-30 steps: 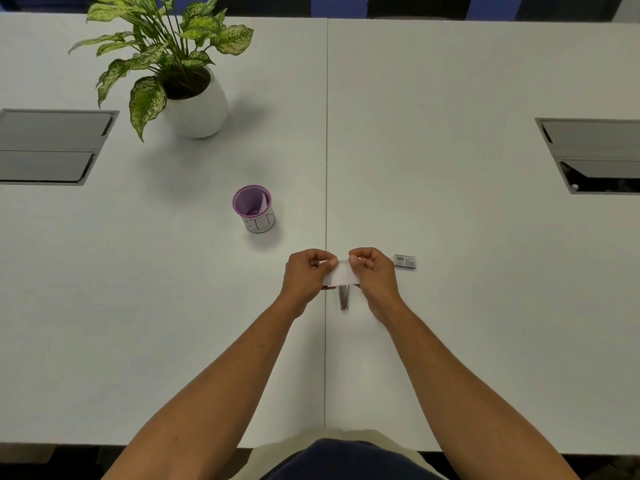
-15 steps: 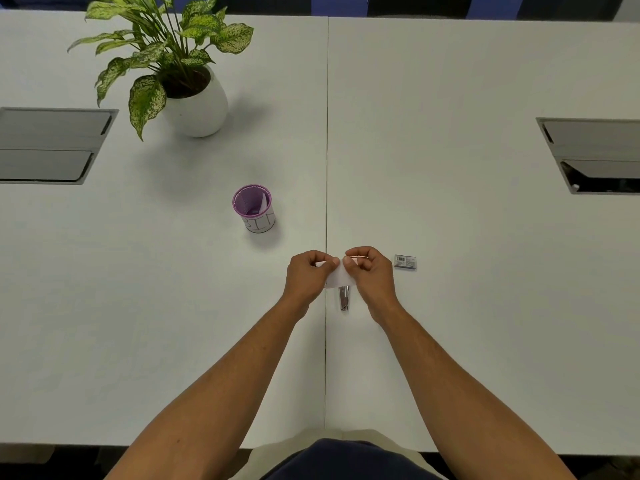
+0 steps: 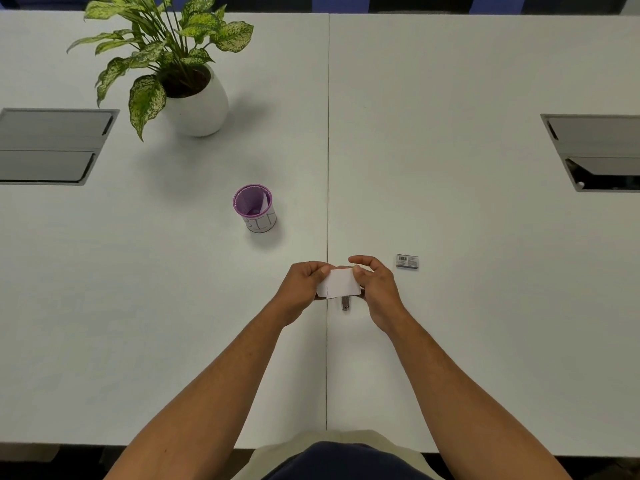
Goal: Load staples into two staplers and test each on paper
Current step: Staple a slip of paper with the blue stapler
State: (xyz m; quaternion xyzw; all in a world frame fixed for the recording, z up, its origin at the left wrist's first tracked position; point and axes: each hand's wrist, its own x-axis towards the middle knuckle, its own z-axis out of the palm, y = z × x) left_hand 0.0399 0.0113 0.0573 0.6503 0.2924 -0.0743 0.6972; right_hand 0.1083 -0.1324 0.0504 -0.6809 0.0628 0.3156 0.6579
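A small white slip of paper (image 3: 337,283) is held up between both hands, just above the white table (image 3: 450,341) near its centre seam. The left edge of the slip is pinched by the left hand (image 3: 303,284), fingers curled round it; the right edge is pinched between the thumb and a fingertip of the right hand (image 3: 375,289), while the remaining fingers are arched loosely above.

A small metal stapler (image 3: 345,302) lies on the table directly beneath the paper, only its near end showing (the rest is hidden by the slip and the hands). A second stapler cannot be made out anywhere in view. A small box of staples (image 3: 407,261) rests on the table just beyond the right hand, and a purple-rimmed cup (image 3: 255,208) with paper inside stands farther off to the left.

The step is judged to be a test or inspection of the slip. The slip could be torn or creased if it is pulled too tautly between the two pinches. The stapler below could be knocked aside if the hands are lowered carelessly. The staple box could also be nudged by the right hand.
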